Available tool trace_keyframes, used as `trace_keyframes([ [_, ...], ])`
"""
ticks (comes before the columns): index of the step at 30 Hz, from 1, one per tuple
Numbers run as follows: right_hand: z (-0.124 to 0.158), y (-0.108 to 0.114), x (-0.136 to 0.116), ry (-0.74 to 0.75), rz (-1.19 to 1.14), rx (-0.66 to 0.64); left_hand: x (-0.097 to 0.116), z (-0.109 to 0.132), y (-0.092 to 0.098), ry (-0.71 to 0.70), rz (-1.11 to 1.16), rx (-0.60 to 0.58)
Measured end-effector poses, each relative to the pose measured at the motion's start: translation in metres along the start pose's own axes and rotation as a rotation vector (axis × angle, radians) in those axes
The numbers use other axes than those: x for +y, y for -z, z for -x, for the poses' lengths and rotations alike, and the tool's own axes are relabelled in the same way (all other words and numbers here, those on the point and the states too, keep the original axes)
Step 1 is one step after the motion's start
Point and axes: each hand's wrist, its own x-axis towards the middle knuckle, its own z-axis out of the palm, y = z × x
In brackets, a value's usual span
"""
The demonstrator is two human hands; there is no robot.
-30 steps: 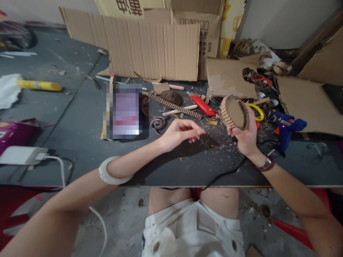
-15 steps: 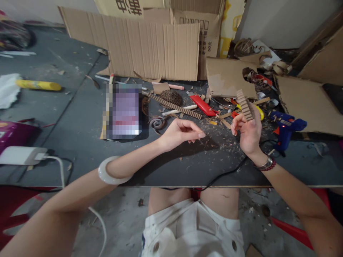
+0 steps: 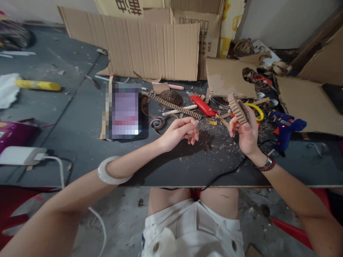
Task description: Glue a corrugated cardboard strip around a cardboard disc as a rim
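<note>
My right hand (image 3: 247, 137) is closed on a piece of corrugated cardboard (image 3: 238, 110), its ridged side facing me, held tilted above the table. Its inner side looks dark and rough. My left hand (image 3: 180, 134), with a white bangle on the wrist, hovers to the left over scraps. Its thumb and forefinger are pressed together and the other fingers curl; anything between them cannot be made out. Beyond it lie a long corrugated strip (image 3: 175, 105), a rolled corrugated cardboard dome (image 3: 170, 99) and a dark paper spiral (image 3: 157, 123). Past my hands is a red box cutter (image 3: 202, 104).
A blue glue gun (image 3: 286, 128) with a lit red light stands at the right, its black cable crossing the front. A blurred phone screen (image 3: 125, 112) is at left. Cardboard sheets (image 3: 150, 50) stand behind. Yellow-handled scissors (image 3: 258, 111) lie behind my right hand.
The cardboard piece in my right hand has turned and shifted slightly left, showing more of its inner side. My left hand has drawn back a little, its fingers curling more.
</note>
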Motion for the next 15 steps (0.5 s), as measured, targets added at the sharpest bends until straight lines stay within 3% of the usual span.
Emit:
trace_keyframes([
  [6,-0.0013,-0.0022,0.0000,0.037,-0.065,-0.018,-0.0024,-0.0007,-0.0001,-0.068,-0.122,0.014],
  [15,0.0006,0.0015,0.0048,0.029,0.037,-0.081,-0.0046,-0.0011,-0.0004,-0.359,-0.155,0.132],
])
